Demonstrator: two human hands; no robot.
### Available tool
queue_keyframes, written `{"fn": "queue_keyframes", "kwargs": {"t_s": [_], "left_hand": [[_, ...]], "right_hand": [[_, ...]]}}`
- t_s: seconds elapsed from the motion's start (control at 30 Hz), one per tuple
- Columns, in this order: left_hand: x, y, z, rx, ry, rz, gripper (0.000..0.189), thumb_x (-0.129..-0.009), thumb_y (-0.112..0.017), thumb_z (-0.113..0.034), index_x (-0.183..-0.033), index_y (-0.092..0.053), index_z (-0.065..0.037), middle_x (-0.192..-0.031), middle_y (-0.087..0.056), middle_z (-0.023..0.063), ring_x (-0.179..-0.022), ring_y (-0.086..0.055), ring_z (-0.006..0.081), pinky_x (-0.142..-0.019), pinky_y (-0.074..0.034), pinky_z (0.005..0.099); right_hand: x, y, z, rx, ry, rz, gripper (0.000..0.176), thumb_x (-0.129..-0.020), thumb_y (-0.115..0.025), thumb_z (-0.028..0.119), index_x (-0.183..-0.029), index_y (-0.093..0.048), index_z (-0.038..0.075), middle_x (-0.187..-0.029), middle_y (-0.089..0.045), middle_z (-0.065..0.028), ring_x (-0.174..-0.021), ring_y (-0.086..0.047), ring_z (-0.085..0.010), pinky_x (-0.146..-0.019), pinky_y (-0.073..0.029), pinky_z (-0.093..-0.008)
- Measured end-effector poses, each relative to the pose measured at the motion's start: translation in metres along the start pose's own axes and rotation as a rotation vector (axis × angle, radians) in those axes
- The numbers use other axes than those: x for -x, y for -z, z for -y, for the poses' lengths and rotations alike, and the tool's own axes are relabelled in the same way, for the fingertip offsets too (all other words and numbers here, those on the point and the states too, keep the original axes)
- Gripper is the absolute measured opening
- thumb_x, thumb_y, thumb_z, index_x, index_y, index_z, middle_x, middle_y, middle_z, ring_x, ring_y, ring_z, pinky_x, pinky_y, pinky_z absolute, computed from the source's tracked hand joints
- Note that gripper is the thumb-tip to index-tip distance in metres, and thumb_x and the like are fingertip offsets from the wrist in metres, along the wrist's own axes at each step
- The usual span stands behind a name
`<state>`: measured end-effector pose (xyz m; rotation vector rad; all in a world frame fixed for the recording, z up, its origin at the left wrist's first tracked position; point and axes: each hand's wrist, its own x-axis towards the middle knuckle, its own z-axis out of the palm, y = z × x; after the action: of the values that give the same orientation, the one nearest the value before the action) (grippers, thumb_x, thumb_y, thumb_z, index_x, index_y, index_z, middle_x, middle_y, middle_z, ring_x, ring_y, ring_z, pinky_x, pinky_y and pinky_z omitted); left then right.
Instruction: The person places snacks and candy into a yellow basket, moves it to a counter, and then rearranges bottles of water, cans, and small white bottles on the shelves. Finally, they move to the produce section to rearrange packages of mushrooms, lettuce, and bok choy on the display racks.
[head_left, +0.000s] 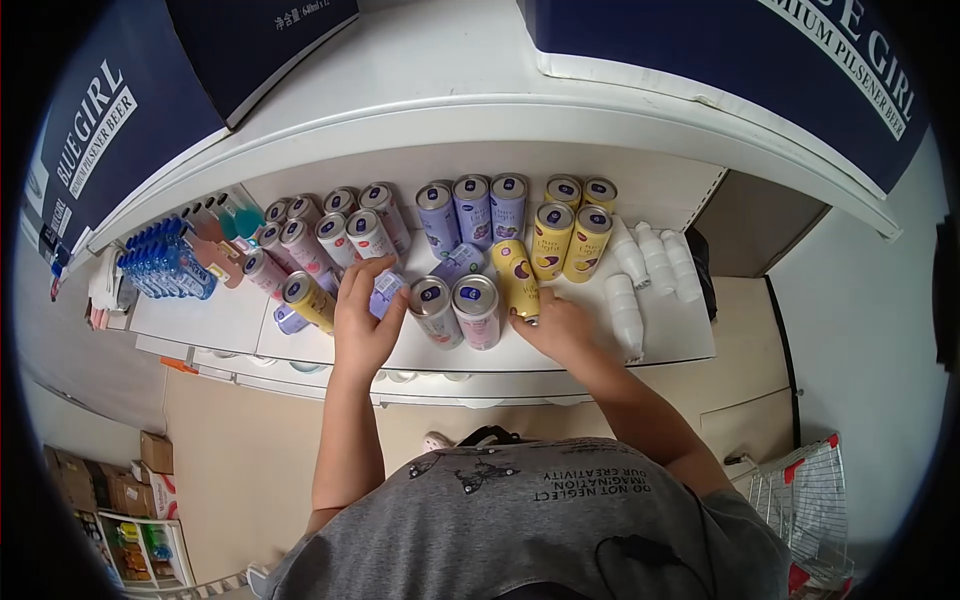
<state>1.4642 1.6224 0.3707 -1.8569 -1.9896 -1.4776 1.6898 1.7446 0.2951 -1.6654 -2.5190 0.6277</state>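
Grey shirt [590, 530] closest to my view, I've the left hand [366, 318] pinching a purple can [387, 292] and the right hand [556, 325] gripping a tilted yellow can [517, 275], both near the shelf's [668, 335] front edge.

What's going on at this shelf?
Someone in a grey T-shirt is handling drink cans on a white shelf. Their right hand holds the near end of a tilted yellow can. Their left hand is at a purple can, though how firmly it grips is unclear. Upright purple cans stand behind, with pink cans to the left and white containers to the right.
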Motion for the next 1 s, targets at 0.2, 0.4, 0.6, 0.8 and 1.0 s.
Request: {"fn": "queue_keyframes", "kwargs": {"t_s": [0.2, 0.4, 0.6, 0.8, 1.0], "left_hand": [[0.004, 0.016, 0.013, -0.029, 0.096, 0.006, 0.032, -0.08, -0.067, -0.006, -0.111, -0.06, -0.002, -0.111, -0.058, 0.015, -0.103, -0.057, 0.0318, -0.089, -0.045, 0.0369], [0.003, 0.017, 0.024, -0.018, 0.046, -0.002, 0.031, -0.082, -0.067, -0.005, -0.111, -0.059, -0.003, -0.111, -0.058, 0.01, -0.102, -0.055, 0.0226, -0.088, -0.043, 0.0315], [0.014, 0.017, 0.037, 0.065, 0.149, 0.071, 0.039, -0.078, -0.067, -0.006, -0.115, -0.057, -0.001, -0.107, -0.058, 0.0132, -0.1, -0.056, 0.0273, -0.086, -0.046, 0.0359], [0.04, 0.024, 0.058, 0.08, 0.336, 0.153, 0.046, -0.081, -0.067, -0.007, -0.124, -0.051, -0.006, -0.122, -0.056, 0.0066, -0.111, -0.055, 0.0198, -0.092, -0.044, 0.0364], [0.06, 0.05, 0.065, -0.084, 0.408, 0.023, 0.048, -0.076, -0.07, -0.01, -0.12, -0.054, -0.003, -0.112, -0.058, 0.0157, -0.105, -0.057, 0.0299, -0.088, -0.047, 0.0373]], "right_hand": [[0.002, 0.066, -0.037, -0.167, 0.253, -0.227, 0.054, -0.065, -0.079, 0.022, -0.115, -0.062, 0.012, -0.112, -0.055, -0.0122, -0.104, -0.058, -0.0286, -0.087, -0.049, -0.0354], [-0.01, 0.119, -0.022, 0.055, 0.567, -0.066, 0.039, -0.07, -0.066, -0.003, -0.106, -0.066, 0.012, -0.108, -0.054, -0.009, -0.102, -0.056, -0.0282, -0.089, -0.048, -0.0354], [-0.02, 0.106, -0.017, 0.201, 0.627, -0.187, 0.038, -0.068, -0.062, -0.009, -0.1, -0.069, 0.01, -0.11, -0.054, -0.0083, -0.104, -0.054, -0.0287, -0.091, -0.047, -0.036], [-0.004, 0.109, -0.005, 0.176, 0.646, -0.323, 0.035, -0.07, -0.066, 0.003, -0.104, -0.068, 0.01, -0.116, -0.053, -0.0084, -0.11, -0.051, -0.0294, -0.095, -0.044, -0.0382], [0.001, 0.111, 0.03, -0.046, 0.792, -0.244, 0.038, -0.075, -0.071, 0.018, -0.112, -0.064, 0.01, -0.117, -0.054, -0.0082, -0.108, -0.053, -0.0277, -0.092, -0.045, -0.0382]]}}
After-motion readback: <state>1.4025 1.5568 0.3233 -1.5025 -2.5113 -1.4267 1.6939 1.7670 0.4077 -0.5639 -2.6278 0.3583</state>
